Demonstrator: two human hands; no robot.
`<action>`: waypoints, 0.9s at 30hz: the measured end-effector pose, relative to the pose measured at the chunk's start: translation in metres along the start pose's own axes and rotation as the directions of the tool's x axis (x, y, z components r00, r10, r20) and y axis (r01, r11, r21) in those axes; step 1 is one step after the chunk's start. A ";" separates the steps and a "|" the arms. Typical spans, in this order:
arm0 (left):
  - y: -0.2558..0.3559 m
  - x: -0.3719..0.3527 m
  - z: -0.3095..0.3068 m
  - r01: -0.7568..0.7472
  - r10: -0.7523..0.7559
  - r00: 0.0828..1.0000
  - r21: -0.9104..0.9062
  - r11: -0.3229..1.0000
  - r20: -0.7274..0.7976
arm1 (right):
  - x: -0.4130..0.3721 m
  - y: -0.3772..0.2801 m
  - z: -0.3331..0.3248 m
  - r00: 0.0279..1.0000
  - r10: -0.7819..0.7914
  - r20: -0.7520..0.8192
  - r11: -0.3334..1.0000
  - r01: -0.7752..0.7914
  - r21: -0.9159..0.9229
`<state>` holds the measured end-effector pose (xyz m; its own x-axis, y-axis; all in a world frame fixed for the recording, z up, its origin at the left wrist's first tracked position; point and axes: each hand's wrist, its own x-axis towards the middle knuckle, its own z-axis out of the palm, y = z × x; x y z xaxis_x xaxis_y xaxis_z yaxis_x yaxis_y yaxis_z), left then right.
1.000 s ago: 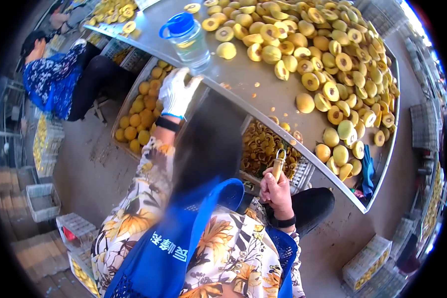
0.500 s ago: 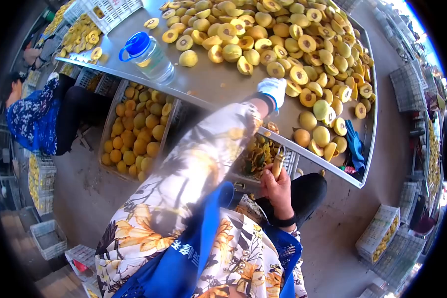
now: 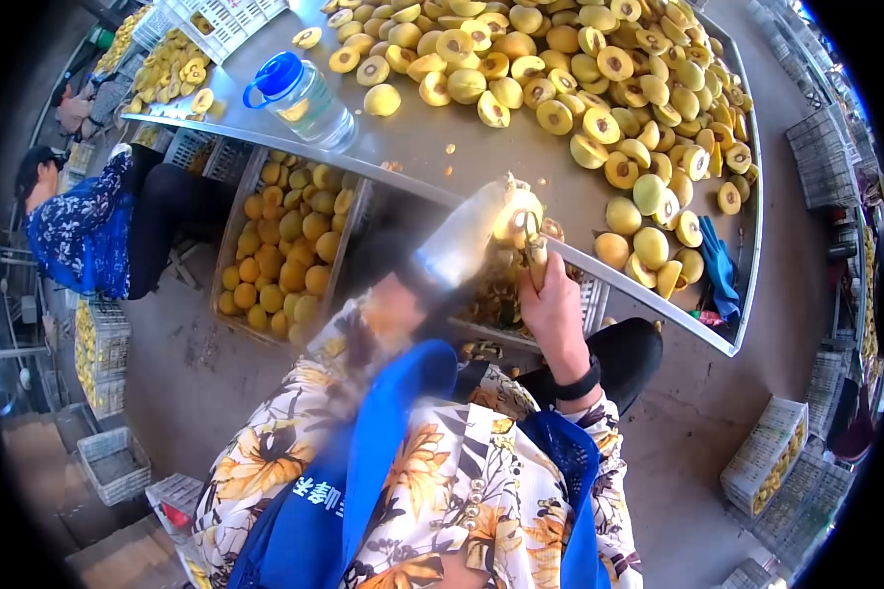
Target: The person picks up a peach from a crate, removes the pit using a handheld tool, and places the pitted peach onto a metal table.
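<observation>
My left hand (image 3: pixel 476 218), in a white glove and blurred by motion, holds a yellow peach half (image 3: pixel 517 224) near the table's front edge. Its cut face with the brown pit area is toward my right hand (image 3: pixel 552 306). That bare hand grips a wooden-handled pitting tool (image 3: pixel 537 257), whose metal loop is right at the peach half. Below both hands a crate of peach scraps (image 3: pixel 496 294) is partly hidden by my arm. A big heap of halved peaches (image 3: pixel 560 69) covers the back of the metal table (image 3: pixel 413 147).
A blue-lidded water bottle (image 3: pixel 309 108) stands at the table's left edge. Blue gloves (image 3: pixel 719 270) lie near its right corner. A crate of whole peaches (image 3: pixel 280 250) sits below, left. Another person (image 3: pixel 83 231) sits at the far left; a white crate (image 3: pixel 764 456) stands on the floor, right.
My left hand has come back from the heap toward me with a peach half in it. My right hand has risen slightly, bringing the tool to the fruit.
</observation>
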<state>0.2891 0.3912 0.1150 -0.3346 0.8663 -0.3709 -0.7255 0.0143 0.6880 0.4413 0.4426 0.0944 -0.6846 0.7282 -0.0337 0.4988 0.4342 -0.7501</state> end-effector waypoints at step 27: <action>-0.053 0.015 -0.046 -0.618 0.670 0.697 0.687 0.383 0.254 | -0.012 -0.029 0.015 0.947 0.185 0.263 0.940 -0.248 0.234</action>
<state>0.2945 0.3804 0.0444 -0.5668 0.7407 0.3608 0.3419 -0.1870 0.9209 0.4278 0.4133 0.1065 -0.6957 0.6306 -0.3439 0.5143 0.1030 -0.8514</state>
